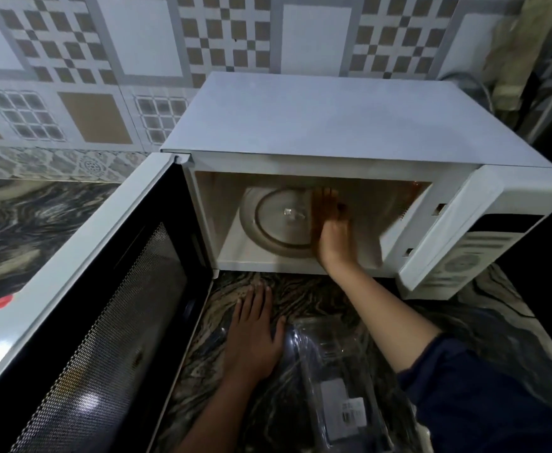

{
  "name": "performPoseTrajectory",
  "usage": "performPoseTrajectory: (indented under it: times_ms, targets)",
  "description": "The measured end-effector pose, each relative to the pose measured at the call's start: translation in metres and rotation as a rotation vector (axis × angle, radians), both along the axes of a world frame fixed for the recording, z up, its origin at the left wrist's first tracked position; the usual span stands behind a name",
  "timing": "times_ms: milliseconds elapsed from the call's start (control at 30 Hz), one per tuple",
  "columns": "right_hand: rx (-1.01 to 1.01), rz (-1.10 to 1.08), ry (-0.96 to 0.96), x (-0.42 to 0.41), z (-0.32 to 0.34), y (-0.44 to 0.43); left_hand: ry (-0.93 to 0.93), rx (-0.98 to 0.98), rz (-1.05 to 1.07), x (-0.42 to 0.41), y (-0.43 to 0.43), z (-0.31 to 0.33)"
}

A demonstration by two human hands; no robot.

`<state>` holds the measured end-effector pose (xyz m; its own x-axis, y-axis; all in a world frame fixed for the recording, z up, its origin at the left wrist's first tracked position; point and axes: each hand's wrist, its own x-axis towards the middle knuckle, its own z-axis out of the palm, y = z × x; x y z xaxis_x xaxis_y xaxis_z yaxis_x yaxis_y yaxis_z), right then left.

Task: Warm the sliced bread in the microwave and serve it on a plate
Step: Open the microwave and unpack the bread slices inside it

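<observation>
The white microwave stands on the counter with its door swung open to the left. Inside, the glass turntable looks bare on its left part. My right hand reaches into the cavity over the turntable's right side. It is motion-blurred, with a brownish smear at the fingers, so I cannot tell whether it holds bread. My left hand rests flat on the marbled counter just in front of the microwave, fingers spread. No plate is in view.
A clear plastic package with a white label lies on the dark marbled counter right of my left hand. The open door blocks the left side. The microwave's control panel is at the right, and a tiled wall stands behind.
</observation>
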<state>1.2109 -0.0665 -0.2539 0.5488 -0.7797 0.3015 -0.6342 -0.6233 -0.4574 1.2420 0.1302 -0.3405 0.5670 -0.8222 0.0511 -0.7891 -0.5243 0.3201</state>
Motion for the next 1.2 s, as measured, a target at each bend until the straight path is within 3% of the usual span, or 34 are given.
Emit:
performPoseTrajectory:
  times_ms: [200, 367, 533, 633, 700, 800, 1000, 1200]
  targets:
    - [-0.202, -0.044, 0.201, 0.018, -0.009, -0.017, 0.016, -0.004, 0.001, 0.001, 0.000, -0.001]
    - [0.014, -0.062, -0.005, 0.021, -0.010, -0.021, 0.011, -0.033, 0.001, 0.001, 0.000, -0.001]
    - [-0.228, -0.044, 0.154, 0.020, -0.014, -0.018, 0.014, -0.055, 0.003, 0.000, 0.001, -0.003]
    - [-0.127, 0.017, 0.157, 0.015, -0.012, -0.016, 0.038, -0.053, 0.001, 0.000, 0.001, -0.003]
    - [0.074, 0.004, 0.076, 0.008, -0.005, -0.010, 0.041, -0.045, -0.001, 0.001, 0.002, -0.003]
    - [0.248, -0.052, -0.016, -0.020, 0.011, 0.007, 0.031, -0.017, -0.011, -0.002, 0.008, -0.002]
    - [0.201, -0.007, -0.053, -0.107, 0.028, 0.045, 0.025, 0.000, 0.049, -0.035, 0.046, 0.002]
    - [0.086, 0.123, -0.220, -0.212, 0.024, 0.092, -0.027, 0.028, 0.129, -0.096, 0.090, 0.003]
